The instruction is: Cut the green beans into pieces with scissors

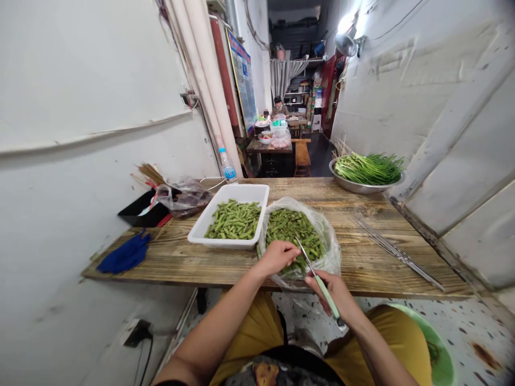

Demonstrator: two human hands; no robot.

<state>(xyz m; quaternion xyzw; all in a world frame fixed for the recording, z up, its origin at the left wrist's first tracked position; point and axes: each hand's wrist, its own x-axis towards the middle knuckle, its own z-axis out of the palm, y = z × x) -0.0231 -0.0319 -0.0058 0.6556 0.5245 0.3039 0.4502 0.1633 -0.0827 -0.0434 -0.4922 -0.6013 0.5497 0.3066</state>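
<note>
My right hand (340, 299) is closed around scissors (328, 294) with pale green handles, their narrow blades pointing up and to the left. Close to the blade tips, my left hand (279, 256) has its fingertips pressed together; whatever they pinch is too small to make out. Both hands are over the near side of a clear plastic bag (332, 249) whose mouth is spread wide. Inside the bag lie many cut green bean pieces (292, 225). Left of the bag, a white plastic tub (263, 209) holds more green bean pieces (235, 220).
On the wooden table (362, 257) are metal skewers (402, 256), a steel bowl of green stalks (368, 169), a water bottle (228, 167), a blue cloth (125, 253) and a black box (139, 210). A green basin (438, 343) is on the floor. Someone sits far back.
</note>
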